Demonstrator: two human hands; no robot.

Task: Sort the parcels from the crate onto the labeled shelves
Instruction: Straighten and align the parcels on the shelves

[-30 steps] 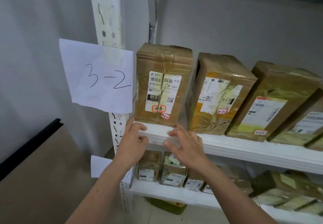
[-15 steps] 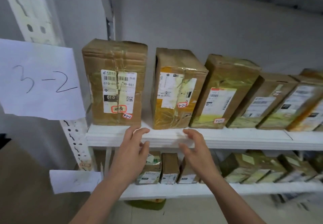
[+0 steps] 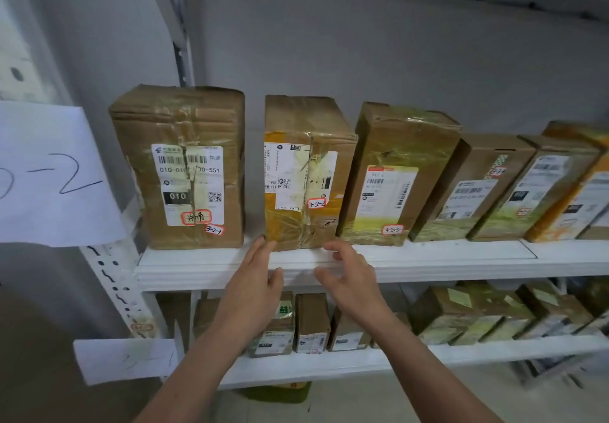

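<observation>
The parcel marked 3-2-2 point(image 3: 303, 172) stands upright on the upper shelf point(image 3: 461, 261), between parcel 3-2-1 point(image 3: 184, 165) and parcel 3-2-3 point(image 3: 395, 175). Just below it, the left hand point(image 3: 255, 290) and the right hand point(image 3: 354, 285) are apart with relaxed fingers and hold nothing. The left fingertips reach the parcel's lower corner.

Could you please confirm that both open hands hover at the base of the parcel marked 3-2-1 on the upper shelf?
Not quite. The head view shows the left hand and right hand at the base of the 3-2-2 parcel, not the 3-2-1 parcel beside it. Both hands are open, and the parcel stands on the upper shelf.
</observation>
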